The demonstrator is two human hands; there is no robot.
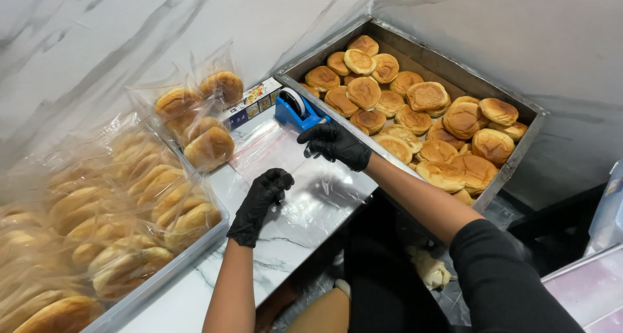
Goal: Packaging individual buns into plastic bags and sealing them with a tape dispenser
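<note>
The left hand (261,200), black-gloved, rested with fingers curled on a stack of clear plastic bags (295,177) lying flat on the marble surface (272,255). The right hand (334,145), also gloved, pinched tape at the blue tape dispenser (297,110), just beside a metal tray (519,145) of buns (415,119).

The walls (97,41) are white with thin grey lines, like marble. They meet in a corner. The table top (285,242) is white marble too. Dark floor (551,229) shows beside it.
</note>
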